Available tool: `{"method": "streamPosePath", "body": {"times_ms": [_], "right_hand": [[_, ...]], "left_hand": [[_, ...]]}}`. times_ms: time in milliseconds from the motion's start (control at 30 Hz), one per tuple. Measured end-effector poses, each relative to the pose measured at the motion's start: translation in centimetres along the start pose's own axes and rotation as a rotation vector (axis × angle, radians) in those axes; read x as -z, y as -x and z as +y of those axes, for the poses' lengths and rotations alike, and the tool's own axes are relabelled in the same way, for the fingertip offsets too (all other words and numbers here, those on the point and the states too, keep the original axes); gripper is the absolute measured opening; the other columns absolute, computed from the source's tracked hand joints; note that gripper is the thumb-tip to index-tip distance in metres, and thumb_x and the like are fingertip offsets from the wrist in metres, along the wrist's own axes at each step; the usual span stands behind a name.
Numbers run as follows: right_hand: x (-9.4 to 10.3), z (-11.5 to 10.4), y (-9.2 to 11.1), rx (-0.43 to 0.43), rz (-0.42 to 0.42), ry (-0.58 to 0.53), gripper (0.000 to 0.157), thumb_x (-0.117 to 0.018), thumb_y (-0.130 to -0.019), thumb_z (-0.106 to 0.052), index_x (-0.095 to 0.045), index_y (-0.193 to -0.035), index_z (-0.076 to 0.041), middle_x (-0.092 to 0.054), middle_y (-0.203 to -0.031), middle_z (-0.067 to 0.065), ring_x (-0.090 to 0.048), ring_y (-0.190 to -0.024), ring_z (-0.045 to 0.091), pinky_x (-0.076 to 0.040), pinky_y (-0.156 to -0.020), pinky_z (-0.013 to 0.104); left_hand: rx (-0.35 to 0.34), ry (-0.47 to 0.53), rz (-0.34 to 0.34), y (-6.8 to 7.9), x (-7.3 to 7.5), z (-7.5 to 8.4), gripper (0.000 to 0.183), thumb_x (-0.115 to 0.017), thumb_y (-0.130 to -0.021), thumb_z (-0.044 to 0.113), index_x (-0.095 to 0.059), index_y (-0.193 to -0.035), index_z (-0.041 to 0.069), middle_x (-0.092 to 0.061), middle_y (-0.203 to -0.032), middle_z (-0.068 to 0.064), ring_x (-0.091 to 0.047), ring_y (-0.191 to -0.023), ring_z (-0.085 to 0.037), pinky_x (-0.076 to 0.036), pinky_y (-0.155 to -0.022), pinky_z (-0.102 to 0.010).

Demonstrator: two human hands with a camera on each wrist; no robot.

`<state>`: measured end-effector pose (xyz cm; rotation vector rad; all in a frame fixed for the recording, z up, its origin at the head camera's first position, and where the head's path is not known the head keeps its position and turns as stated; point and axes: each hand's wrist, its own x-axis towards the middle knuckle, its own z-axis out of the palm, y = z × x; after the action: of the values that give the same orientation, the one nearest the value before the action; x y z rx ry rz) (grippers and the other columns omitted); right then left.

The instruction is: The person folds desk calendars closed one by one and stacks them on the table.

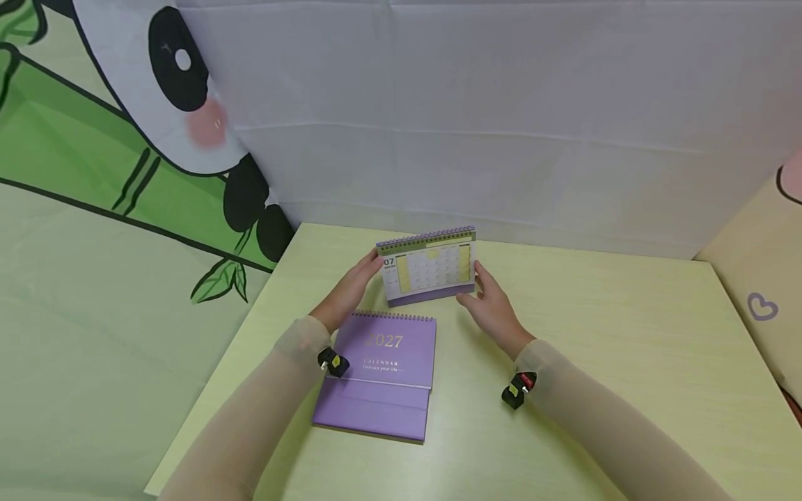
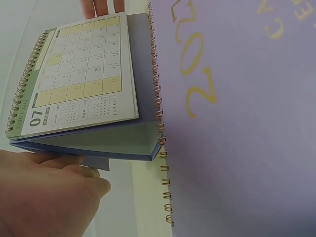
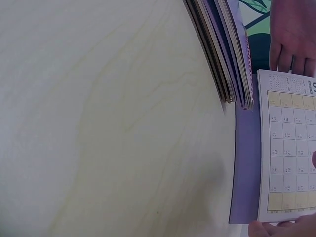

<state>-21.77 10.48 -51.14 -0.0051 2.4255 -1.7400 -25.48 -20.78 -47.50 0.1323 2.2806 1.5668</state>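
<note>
At the desk (image 1: 626, 327), the left hand (image 1: 347, 292), fingers straight, touches the upright calendar (image 1: 432, 271) at its left. Of two, the purple calendar (image 1: 382, 403) lies nearer, partly behind one wrist camera (image 1: 333, 362). The right hand (image 1: 498, 316), fingers extended, touches the upright one's right edge.

head: above, forward-down | both wrists: close, rolled sideways | shared: standing calendar (image 1: 429, 270)

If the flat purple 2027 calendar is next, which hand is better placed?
Probably the left hand: in the head view it lies right by the upper-left corner of the purple calendar, while the right hand is farther off, upper right. Both touch the July calendar.
</note>
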Motion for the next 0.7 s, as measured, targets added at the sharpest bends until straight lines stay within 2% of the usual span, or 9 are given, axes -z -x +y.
{"method": "streamPosePath", "body": {"times_ms": [267, 700], "right_hand": [[-0.05, -0.12, 0.00, -0.006, -0.007, -0.001, 0.094, -0.066, -0.118, -0.025, -0.009, -0.191, -0.011, -0.011, -0.202, 0.009, -0.017, -0.188, 0.039, -0.024, -0.153, 0.059], [0.10, -0.06, -0.05, -0.006, -0.008, 0.008, 0.093, -0.066, -0.118, -0.025, -0.010, -0.191, -0.012, -0.011, -0.202, 0.008, -0.017, -0.188, 0.039, -0.023, -0.153, 0.059]], "left_hand": [[-0.001, -0.013, 0.013, 0.01, 0.14, 0.24, 0.090, -0.034, -0.120, 0.079, -0.006, -0.192, 0.034, -0.001, -0.201, 0.015, 0.006, -0.190, -0.023, 0.001, -0.154, -0.064], [-0.052, -0.009, 0.026, -0.12, 0.32, 0.79, 0.090, -0.034, -0.121, 0.076, -0.004, -0.192, 0.032, 0.000, -0.201, 0.014, 0.007, -0.190, -0.024, 0.002, -0.153, -0.065]]}}
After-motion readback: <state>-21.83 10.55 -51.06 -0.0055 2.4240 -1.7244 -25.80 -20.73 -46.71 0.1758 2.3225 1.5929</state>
